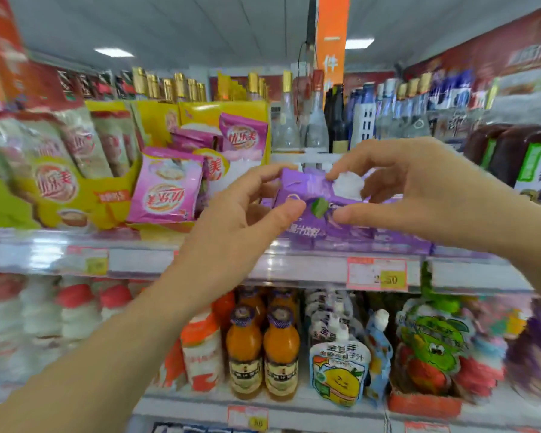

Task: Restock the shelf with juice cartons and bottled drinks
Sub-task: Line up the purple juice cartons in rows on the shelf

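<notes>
While both my hands meet at the centre of the frame, I hold a small purple juice carton (306, 190) just above the middle shelf (200, 260) of a shop aisle. My left hand (241, 214) comes up from the lower left and pinches the carton's left end between thumb and forefinger; my right hand (425, 195) reaches in from the right edge and pinches its other end the same way, forefinger on top, thumb below. The carton sits tilted, a white and green picture on its face, directly over a row of matching purple cartons (356, 237) that lies along the shelf front. A pink-edged price tag (377, 275) hangs on the rail beneath that row. To the left on the same shelf, pink sachets (166, 192) lean against a yellow display box (85, 195). Behind, at upper centre, stand clear glass bottles (316, 120). On the shelf below, two orange drink bottles (244, 351) stand side by side, with a spouted pouch (338, 367) bearing a lemon cartoon just to their right. Much of the frame's edges is blurred.
</notes>
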